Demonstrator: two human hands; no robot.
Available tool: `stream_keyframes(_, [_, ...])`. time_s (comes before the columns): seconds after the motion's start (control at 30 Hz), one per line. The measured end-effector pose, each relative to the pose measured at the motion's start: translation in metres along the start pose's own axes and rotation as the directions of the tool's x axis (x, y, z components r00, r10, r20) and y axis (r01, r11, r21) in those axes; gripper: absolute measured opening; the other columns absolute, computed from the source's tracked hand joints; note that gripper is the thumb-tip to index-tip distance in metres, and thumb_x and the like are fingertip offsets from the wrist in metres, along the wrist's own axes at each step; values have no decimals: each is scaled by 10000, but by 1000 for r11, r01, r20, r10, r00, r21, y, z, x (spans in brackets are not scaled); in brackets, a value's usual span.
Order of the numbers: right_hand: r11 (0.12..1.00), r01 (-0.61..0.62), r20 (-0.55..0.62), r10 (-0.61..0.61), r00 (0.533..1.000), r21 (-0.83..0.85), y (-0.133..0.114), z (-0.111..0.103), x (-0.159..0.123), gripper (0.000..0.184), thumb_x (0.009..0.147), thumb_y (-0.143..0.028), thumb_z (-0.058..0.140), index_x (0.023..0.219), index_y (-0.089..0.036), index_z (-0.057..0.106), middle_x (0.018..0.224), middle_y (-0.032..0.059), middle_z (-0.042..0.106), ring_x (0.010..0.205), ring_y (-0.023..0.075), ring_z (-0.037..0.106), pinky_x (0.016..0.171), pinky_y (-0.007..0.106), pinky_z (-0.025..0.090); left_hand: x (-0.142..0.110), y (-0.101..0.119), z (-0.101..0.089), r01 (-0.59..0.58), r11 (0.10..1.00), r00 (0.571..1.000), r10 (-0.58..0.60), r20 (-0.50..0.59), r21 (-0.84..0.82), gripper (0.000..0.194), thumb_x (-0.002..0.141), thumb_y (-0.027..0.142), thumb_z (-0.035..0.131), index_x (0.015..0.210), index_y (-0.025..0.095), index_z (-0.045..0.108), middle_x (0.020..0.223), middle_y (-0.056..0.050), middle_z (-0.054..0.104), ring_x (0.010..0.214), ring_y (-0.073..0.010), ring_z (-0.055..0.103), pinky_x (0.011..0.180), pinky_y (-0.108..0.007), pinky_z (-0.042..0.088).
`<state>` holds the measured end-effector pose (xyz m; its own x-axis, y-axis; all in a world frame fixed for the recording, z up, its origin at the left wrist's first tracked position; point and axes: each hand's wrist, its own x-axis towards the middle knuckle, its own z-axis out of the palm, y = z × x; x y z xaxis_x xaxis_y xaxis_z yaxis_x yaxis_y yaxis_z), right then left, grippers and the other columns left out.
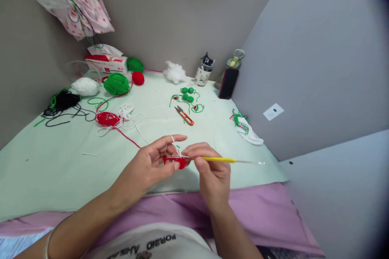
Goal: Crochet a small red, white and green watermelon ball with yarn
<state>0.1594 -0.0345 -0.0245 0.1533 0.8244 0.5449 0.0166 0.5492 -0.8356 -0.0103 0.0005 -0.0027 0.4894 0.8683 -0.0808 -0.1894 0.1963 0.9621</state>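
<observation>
Between the thumb and fingers of my left hand (154, 160) is a small red crochet piece (181, 163), pinched near the table's front edge. White yarn (173, 139) loops over the raised index finger and runs down to the piece. My right hand (212, 170) grips a yellow-handled crochet hook (219, 159); one metal end reaches the red piece, the other points right. The exact stitch at the tip is too small to make out. Red yarn (127, 137) trails from my left hand to a loose red heap (107, 119), beside tangled white yarn (126, 111).
Orange thread snips (184, 115) lie ahead, near small green crocheted pieces (187, 94). Behind stand a cup (203, 75), a phone (229, 83) and white stuffing (174, 72). Green yarn (116, 84), black yarn (65, 100) and a tissue box (106, 62) sit left. Walls bound the table.
</observation>
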Motion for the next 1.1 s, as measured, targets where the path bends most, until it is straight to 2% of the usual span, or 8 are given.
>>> stream_keyframes(0.07, [996,55,2,-55,999,-70,0,4,-1,150,994,-236,621,974,-234,769,930,65,779,896,198,734,739,344,625,1,-4,1,-1,1000,1000,1,11,-31,442,841,214,776,1274,294,727,921,2,626,916,-172,593,871,-297,488])
stream_keyframes(0.3, [973,110,-29,-118,993,-202,2,8,-6,195,996,-143,588,1028,-248,749,908,42,750,841,171,709,694,312,614,1,-5,8,-12,989,996,-1,-92,-145,448,809,272,856,1244,313,756,885,21,659,868,-144,601,859,-260,492])
stream_keyframes(0.47, [750,403,148,-385,911,-524,10,7,-15,389,968,-75,596,1263,-299,714,1106,84,714,983,194,706,782,340,621,1,-7,12,113,937,990,-133,-39,-329,473,807,310,864,1266,278,756,841,15,651,753,-108,536,734,-204,463])
stream_keyframes(0.63, [966,161,-40,-172,984,-200,5,2,-6,242,992,-110,584,1087,-249,757,904,39,718,829,167,692,728,320,576,4,-3,3,216,874,975,-216,50,-435,417,778,257,870,1186,204,802,888,-27,642,751,-107,516,690,-191,468])
stream_keyframes(0.7, [999,39,-112,-42,993,-30,2,-2,-2,183,1005,-176,593,1000,-245,762,830,19,699,737,153,662,683,310,547,4,-2,-1,201,886,978,-204,40,-417,383,763,264,877,1135,193,821,879,-28,641,748,-107,519,691,-190,470])
stream_keyframes(0.8, [979,-106,-65,118,991,172,1,-3,0,166,1011,-244,606,959,-249,764,839,12,691,678,134,640,645,295,527,2,-2,-3,171,923,984,-175,21,-344,338,780,280,863,1111,216,828,870,-15,640,768,-109,529,722,-192,468])
stream_keyframes(0.97, [995,-53,-5,53,999,86,4,3,-1,149,987,-230,648,983,-258,795,947,43,752,876,171,674,760,315,545,1,-6,3,102,965,995,-101,19,-242,321,790,250,859,1107,292,823,908,-1,694,858,-122,578,815,-209,463])
stream_keyframes(1.1, [988,-87,-1,88,996,128,6,3,-1,168,992,-220,639,1008,-274,797,937,24,755,805,146,667,730,298,545,3,-8,3,81,975,996,-85,-12,-206,354,785,241,867,1128,312,813,944,-3,703,932,-144,605,867,-238,465])
